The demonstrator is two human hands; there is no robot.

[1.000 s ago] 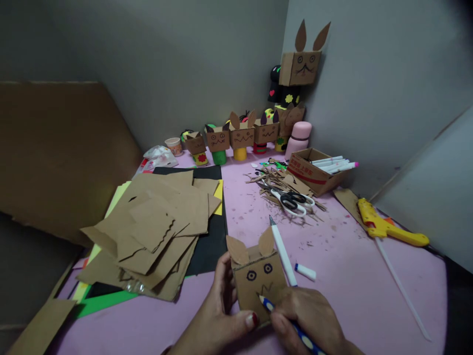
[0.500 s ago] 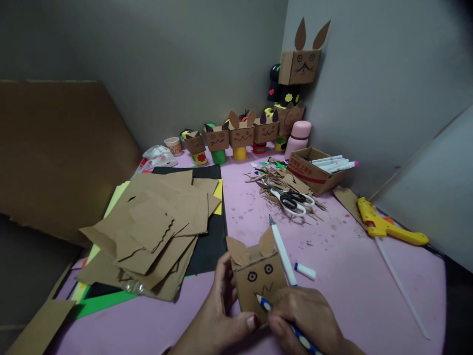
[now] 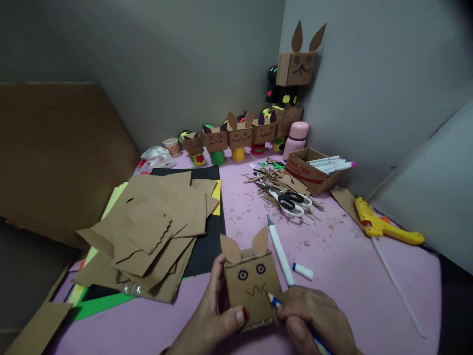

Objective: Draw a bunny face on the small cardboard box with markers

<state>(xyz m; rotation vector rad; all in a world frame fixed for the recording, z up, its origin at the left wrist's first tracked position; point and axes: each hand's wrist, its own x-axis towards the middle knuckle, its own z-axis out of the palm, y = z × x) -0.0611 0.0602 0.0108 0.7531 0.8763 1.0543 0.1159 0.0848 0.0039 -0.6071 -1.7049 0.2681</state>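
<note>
A small cardboard box (image 3: 254, 308) with two leaf-shaped ears faces me near the front of the table. Two ringed eyes and a zigzag pencil mouth show on its front. My left hand (image 3: 216, 313) is closed on the box's left side, its thumb on the front and its fingers behind. Between the fingers of my right hand (image 3: 316, 315) is a blue pencil (image 3: 275, 301), its tip at the right end of the mouth line. Just beyond lie an uncapped white marker (image 3: 280, 249) and its cap (image 3: 303, 271).
Cardboard pieces (image 3: 155, 227) are piled on the left. Scissors (image 3: 286, 197) rest by cardboard scraps (image 3: 273, 177), near a box of markers (image 3: 314, 172). A yellow glue gun (image 3: 384, 227) lies at right. Several cardboard-headed figures (image 3: 240, 138) and a pink bottle (image 3: 296, 138) stand behind.
The zigzag mouth has grown longer. The pencil tip has gone from the mouth's left end to its right end, and the box sits slightly further left in view.
</note>
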